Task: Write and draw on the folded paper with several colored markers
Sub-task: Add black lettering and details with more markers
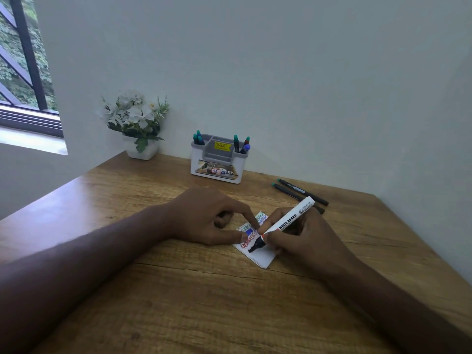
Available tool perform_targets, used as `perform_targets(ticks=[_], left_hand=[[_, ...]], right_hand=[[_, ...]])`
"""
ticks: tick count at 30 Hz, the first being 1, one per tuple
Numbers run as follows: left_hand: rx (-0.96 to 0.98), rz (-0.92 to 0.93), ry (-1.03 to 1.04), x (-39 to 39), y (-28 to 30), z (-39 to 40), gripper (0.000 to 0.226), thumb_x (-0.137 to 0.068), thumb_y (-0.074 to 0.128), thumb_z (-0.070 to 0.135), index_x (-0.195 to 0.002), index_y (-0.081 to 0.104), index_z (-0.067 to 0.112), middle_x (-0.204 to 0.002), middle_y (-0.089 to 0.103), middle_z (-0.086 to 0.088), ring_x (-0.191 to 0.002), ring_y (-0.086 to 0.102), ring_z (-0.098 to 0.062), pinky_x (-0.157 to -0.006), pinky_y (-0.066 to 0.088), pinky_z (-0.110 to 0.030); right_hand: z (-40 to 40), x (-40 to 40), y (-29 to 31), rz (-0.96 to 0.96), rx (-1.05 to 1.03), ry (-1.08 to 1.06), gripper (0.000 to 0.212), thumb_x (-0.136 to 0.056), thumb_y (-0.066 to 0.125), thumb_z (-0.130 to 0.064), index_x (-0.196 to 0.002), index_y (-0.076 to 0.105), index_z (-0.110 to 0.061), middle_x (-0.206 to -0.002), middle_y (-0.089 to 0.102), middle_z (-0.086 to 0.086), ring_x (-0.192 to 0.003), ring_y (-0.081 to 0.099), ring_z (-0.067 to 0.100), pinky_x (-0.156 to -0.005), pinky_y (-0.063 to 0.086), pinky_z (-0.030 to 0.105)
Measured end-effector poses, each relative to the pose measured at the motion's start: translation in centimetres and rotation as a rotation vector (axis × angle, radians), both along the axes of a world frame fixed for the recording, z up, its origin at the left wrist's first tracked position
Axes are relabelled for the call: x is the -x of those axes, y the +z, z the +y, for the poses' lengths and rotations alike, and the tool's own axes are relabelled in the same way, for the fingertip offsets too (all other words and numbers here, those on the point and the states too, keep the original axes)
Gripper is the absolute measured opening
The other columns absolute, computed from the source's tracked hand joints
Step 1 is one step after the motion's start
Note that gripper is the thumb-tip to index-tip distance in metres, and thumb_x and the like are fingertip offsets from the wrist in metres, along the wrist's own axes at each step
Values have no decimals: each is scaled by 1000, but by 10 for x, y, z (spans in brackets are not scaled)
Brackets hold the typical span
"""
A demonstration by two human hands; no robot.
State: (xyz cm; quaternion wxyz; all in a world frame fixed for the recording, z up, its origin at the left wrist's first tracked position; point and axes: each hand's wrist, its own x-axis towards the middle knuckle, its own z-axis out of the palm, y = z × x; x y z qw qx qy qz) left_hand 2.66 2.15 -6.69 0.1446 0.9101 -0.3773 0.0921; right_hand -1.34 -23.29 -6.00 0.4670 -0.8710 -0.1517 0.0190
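A small folded white paper (pixel 264 256) lies on the wooden table (pixel 178 302), marked with green, blue and red scribbles. My left hand (pixel 209 215) holds it down, index finger and thumb pressing its upper left part. My right hand (pixel 298 238) grips a white whiteboard marker (pixel 286 223) with a red band. The marker's dark tip touches the paper near the red scribbles. Part of the paper is hidden under both hands.
A white and grey pen holder (pixel 218 162) with several markers stands at the back by the wall. Two dark pens (pixel 301 192) lie at the right behind my right hand. A white pot of white flowers (pixel 139 123) sits back left. A window is far left.
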Motion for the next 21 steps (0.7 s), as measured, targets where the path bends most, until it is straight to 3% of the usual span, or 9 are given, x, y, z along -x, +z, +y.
perform_targets(ticks=[5,10,14,16,18,21], left_hand=[[3,-23,8,0,-1,0,39,-93,62,65,-130,60,53,-58,50,10,-61,53,-9,-53,33,-26],[5,-7,0,0,-1,0,39,-93,61,65,-131,59,55,-59,52,9,-61,54,-10,-53,32,-22],[10,-9,2,0,0,0,39,-93,61,66,-129,61,54,-59,51,10,-60,52,-8,-54,32,-24],[9,-4,3,0,0,0,39,-93,61,66,-130,60,55,-59,50,11,-61,52,-8,-55,34,-26],[7,0,2,0,-1,0,39,-93,61,66,-130,59,56,-59,50,11,-60,52,-8,-54,35,-28],[1,6,7,-1,0,0,40,-93,61,66,-131,59,55,-58,51,11,-60,52,-8,-54,36,-28]], right_hand=[[2,-3,-4,5,11,-52,37,-80,83,-43,-110,74,-25,-108,75,-9,-95,72,6,-66,59,17],[-1,-1,1,28,-12,-2,9,-86,80,-31,-94,76,-26,-96,74,-15,-84,72,-6,-61,54,9],[1,-1,1,13,-9,-5,15,-87,80,-32,-99,77,-25,-99,76,-10,-87,73,0,-64,56,14],[-1,-1,2,28,-11,20,4,-88,79,-28,-89,76,-26,-91,75,-15,-84,72,-7,-63,56,12],[0,0,3,24,-31,11,10,-88,79,-26,-84,70,-29,-86,69,-21,-77,68,-14,-57,52,6],[1,-1,2,3,5,-5,18,-87,80,-35,-101,74,-27,-100,74,-13,-87,72,0,-63,56,11]])
